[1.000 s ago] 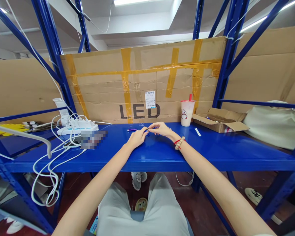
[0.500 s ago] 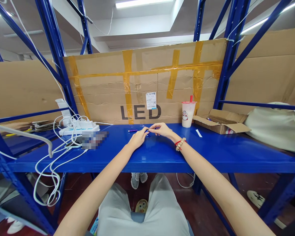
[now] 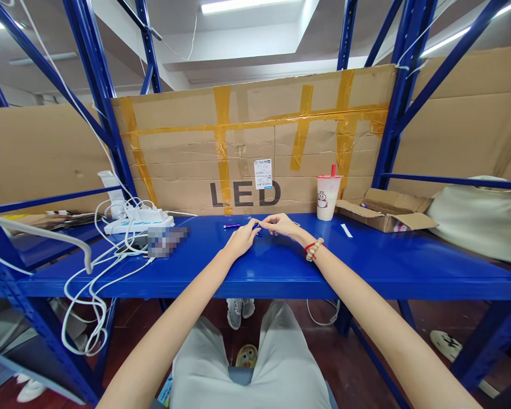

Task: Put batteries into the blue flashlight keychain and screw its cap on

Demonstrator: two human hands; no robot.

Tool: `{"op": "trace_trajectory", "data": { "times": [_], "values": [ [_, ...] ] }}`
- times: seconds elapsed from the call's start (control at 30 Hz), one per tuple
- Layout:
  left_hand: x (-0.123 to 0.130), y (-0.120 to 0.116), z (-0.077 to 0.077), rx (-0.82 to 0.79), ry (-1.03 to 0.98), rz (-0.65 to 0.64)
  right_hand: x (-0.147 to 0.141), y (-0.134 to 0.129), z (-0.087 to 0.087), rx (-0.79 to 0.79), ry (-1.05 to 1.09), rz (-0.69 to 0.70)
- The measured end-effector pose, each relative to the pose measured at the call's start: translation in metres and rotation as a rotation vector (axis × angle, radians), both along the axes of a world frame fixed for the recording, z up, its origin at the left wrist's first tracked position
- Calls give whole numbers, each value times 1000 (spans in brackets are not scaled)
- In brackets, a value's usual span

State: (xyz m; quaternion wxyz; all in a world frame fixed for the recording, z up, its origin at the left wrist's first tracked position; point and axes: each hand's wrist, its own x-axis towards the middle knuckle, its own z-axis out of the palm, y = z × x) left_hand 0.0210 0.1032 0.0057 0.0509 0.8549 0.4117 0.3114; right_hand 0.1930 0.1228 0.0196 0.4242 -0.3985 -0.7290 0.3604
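Cup, red straw; open carton, contents unclear. Purple rod near left hand and right hand, fingers pinching a tiny item.

The person wears pale grey trousers, beaded bracelet, red cord

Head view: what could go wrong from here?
The fingers of the left hand and right hand meet around a small piece, too small to make out; it might slip and be hard to spot.

The slim purple stick lies loose beside the left hand, so a nudge could roll it away.

The cup stands upright beyond the right hand; a wide sweep might tip it.
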Motion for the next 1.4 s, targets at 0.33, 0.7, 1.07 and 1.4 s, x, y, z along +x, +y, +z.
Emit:
{"op": "trace_trajectory", "data": {
  "times": [0.33,0.7,1.07,1.4],
  "values": [
    [2,-3,2,16,-45,42,-1,-3,1,-91,65,2],
    [1,0,1,-24,2,42,-1,-2,-1,-144,7,-38],
    [1,0,1,-40,-38,26,2,5,-5,-114,-8,-22],
    [1,-2,3,-46,1,59,1,-1,-2,-54,35,8]
  ]
}}
